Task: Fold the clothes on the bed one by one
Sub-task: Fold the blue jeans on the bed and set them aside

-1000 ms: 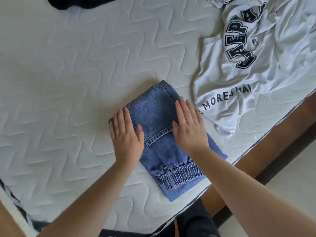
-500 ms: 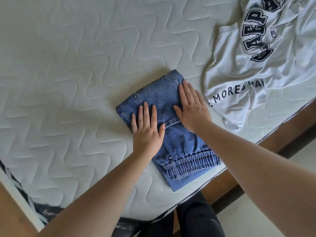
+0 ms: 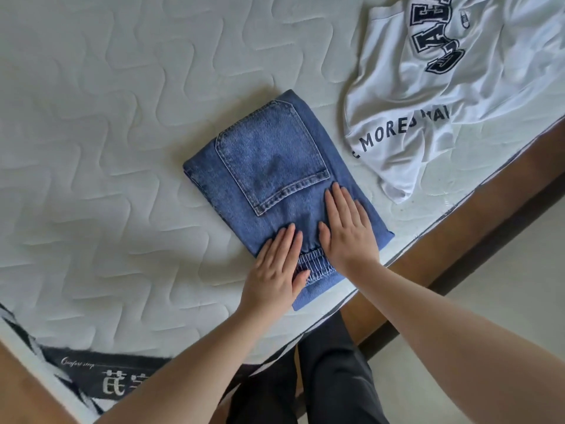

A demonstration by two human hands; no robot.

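Blue jeans (image 3: pixel 269 160) lie folded into a compact rectangle on the white quilted mattress (image 3: pixel 107 148), back pocket facing up, close to the near edge. My left hand (image 3: pixel 276 270) lies flat with straight fingers on the near left corner, over the elastic cuff. My right hand (image 3: pixel 348 231) presses flat beside it on the near right part of the jeans. A crumpled white T-shirt (image 3: pixel 477 96) with dark block lettering lies unfolded at the upper right.
The mattress edge runs diagonally from lower left to upper right, with a brown bed frame (image 3: pixel 504 185) below it and pale floor (image 3: pixel 504 270) beyond. A dark label with lettering (image 3: pixel 101 371) marks the mattress side. My dark trousers (image 3: pixel 330 377) show at the bottom.
Both hands have slid down the jeans toward me, from the pocket area to the cuff end. The pocket is now uncovered. The view has shifted, so the shirt sits further up and right.
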